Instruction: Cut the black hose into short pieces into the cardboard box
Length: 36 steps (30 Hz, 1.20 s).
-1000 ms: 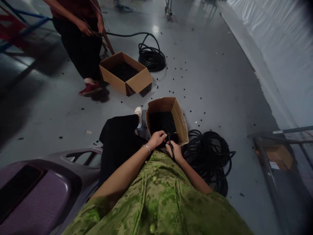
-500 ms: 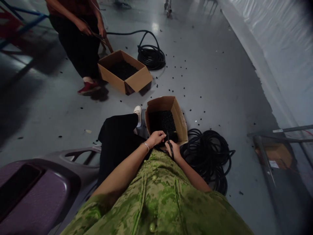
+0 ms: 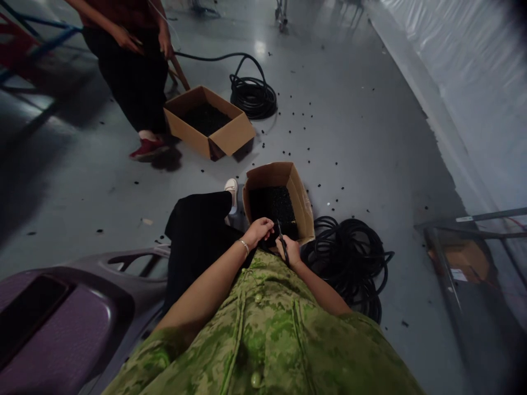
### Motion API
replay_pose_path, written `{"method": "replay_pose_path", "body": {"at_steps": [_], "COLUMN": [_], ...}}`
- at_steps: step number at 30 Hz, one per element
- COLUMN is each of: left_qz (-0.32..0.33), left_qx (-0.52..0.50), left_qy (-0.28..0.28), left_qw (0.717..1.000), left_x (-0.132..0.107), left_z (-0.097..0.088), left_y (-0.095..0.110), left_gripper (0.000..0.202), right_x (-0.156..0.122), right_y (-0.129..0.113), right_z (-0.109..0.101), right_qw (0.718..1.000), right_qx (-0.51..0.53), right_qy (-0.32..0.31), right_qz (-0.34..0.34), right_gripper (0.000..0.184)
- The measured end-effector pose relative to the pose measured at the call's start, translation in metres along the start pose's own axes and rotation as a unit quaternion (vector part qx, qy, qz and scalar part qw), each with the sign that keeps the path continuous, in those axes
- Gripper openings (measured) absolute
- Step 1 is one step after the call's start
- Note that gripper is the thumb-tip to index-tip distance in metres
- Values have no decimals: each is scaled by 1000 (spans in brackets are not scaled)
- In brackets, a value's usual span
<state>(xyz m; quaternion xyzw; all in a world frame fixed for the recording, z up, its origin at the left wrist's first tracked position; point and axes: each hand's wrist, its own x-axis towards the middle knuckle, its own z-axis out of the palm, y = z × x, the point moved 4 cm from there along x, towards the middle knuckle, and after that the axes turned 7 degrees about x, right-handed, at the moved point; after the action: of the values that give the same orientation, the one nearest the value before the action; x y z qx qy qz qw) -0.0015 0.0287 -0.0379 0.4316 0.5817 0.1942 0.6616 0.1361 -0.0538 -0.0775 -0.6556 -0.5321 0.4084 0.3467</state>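
Over the near edge of an open cardboard box (image 3: pixel 303 204), my left hand (image 3: pixel 258 230) is closed in a pinch; whatever its fingertips hold is too dark and small to make out. Just right of it, my right hand (image 3: pixel 291 251) is wrapped round dark scissors (image 3: pixel 281 235), their blades pointing up and away from me beside the left fingertips. Small black pieces (image 3: pixel 272 202) fill the bottom of the box. A tangled coil of black hose (image 3: pixel 349 258) lies on the floor by my right forearm.
A co-worker (image 3: pixel 123 60) sits at the upper left behind another cardboard box (image 3: pixel 193 136) of black pieces, with a second hose coil (image 3: pixel 253 99) beside it. A purple seat (image 3: pixel 78 329) carrying a phone (image 3: pixel 33 315) is at my left. A metal frame (image 3: pixel 442 258) stands right.
My two hands have drawn slightly apart, with the scissors tilted a little differently in the right. The co-worker's hands have also separated.
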Motion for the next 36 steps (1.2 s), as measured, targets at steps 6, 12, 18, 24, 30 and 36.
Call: {"method": "replay_pose_path", "body": {"at_steps": [6, 12, 18, 24, 30, 36], "left_qz": [-10, -41, -43, 3, 24, 29], "left_qx": [-16, -11, -34, -72, -90, -83], "left_qy": [27, 55, 56, 42, 41, 36], "left_qw": [999, 998, 997, 996, 995, 995], "left_x": [-3, -1, 3, 1, -4, -9], "left_z": [-2, -5, -8, -10, -11, -10], "left_y": [-1, -2, -2, 3, 9, 13], "left_gripper": [19, 19, 21, 18, 16, 15], "right_x": [1, 4, 6, 4, -1, 1], "right_y": [0, 7, 10, 3, -4, -12], "right_z": [0, 0, 2, -3, -11, -10], "right_qw": [1000, 1000, 999, 990, 988, 994], "right_qx": [7, 10, 3, 108, 110, 64], "right_qy": [1, 15, 5, -44, -94, -86], "right_qz": [10, 23, 45, 76, 62, 36], "right_gripper": [34, 34, 34, 39, 40, 38]}}
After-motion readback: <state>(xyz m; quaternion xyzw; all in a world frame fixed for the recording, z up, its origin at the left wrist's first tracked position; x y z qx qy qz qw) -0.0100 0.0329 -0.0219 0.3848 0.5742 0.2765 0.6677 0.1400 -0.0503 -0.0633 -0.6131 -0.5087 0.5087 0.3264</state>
